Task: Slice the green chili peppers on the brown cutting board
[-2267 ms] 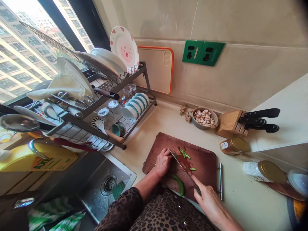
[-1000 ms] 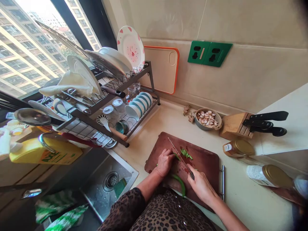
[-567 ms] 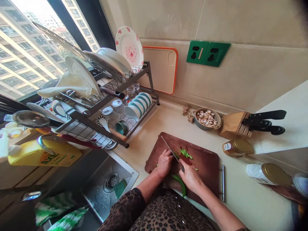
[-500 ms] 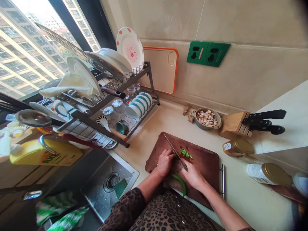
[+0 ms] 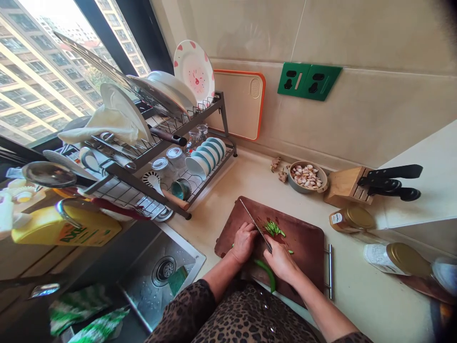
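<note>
My right hand is closed around the handle of a kitchen knife, whose blade slants away to the upper left over a brown cutting board. Just left of the blade, my left hand presses down with curled fingers on a green pepper, mostly hidden beneath it; a bit of green shows at its left side. Cut green pepper slices lie in a small pile right of the blade. A long, curved green pepper rests near the board's front edge, between my forearms.
Behind the board stand a bowl of garlic cloves, ginger and a knife block. Jars line the right. To the left are a dish rack, a sink and a yellow detergent bottle.
The pile of pepper slices has grown, and a loose piece now shows beside my right hand. The knife and my right hand have shifted slightly to the left; my left hand stays nearly in place.
</note>
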Demonstrator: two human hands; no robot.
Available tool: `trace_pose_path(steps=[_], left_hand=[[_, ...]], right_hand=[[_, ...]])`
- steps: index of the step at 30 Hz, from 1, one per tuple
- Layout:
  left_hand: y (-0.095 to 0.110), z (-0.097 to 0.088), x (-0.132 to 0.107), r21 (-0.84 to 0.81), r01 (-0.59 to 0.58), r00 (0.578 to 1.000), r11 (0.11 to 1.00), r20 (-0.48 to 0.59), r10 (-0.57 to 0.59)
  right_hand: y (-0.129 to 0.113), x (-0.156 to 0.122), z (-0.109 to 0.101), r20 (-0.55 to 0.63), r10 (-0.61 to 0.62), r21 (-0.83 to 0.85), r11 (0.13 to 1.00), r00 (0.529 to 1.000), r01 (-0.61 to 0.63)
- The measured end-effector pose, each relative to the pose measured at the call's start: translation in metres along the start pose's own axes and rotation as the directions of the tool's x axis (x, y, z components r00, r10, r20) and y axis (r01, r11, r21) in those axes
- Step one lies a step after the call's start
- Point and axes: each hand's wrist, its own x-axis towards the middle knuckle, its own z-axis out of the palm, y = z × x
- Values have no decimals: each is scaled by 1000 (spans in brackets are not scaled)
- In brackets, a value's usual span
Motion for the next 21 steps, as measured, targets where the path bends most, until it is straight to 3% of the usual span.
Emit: trace_pose_path(steps=[7, 12, 15, 19, 21], left_hand=[[-2, 7, 2, 40, -12, 1000, 999, -9, 13], [0, -3, 0, 67, -30, 999, 997, -16, 32], [0, -14, -3, 74, 117, 988, 990, -108, -109], [0, -13, 0, -7, 298, 950, 955, -92, -297], [1, -8, 4, -41, 358, 927, 933, -102, -361]], right_hand=[[22, -20, -10, 38, -53, 163, 986, 998, 46], [21, -18, -15, 122, 102, 248, 960, 987, -130], [22, -17, -14, 119, 147, 239, 956, 982, -172], [26, -21, -11, -44, 20, 78, 997, 999, -16], [24, -25, -9, -68, -32, 5, 999, 997, 32]])
